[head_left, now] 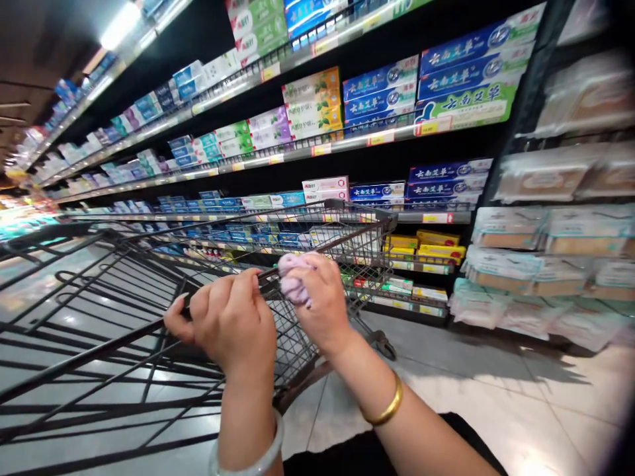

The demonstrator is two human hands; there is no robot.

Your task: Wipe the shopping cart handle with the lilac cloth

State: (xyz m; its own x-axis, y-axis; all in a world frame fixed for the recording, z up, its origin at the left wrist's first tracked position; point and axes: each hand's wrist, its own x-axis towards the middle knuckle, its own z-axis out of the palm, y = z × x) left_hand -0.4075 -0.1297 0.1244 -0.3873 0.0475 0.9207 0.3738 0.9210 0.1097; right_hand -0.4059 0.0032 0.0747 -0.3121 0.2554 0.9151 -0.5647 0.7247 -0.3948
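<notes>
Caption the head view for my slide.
Left hand gripping a cart, right hand clutching a purple bundle, near shelves of boxes.

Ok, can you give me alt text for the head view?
The left hand grips a bar of a dark wire shopping cart, and the right hand, beside it, holds a crumpled lilac bundle. Beyond the cart, store shelves carry rows of colourful boxes.

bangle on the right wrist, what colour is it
Gold; the bangle shows best in the head view.
</notes>
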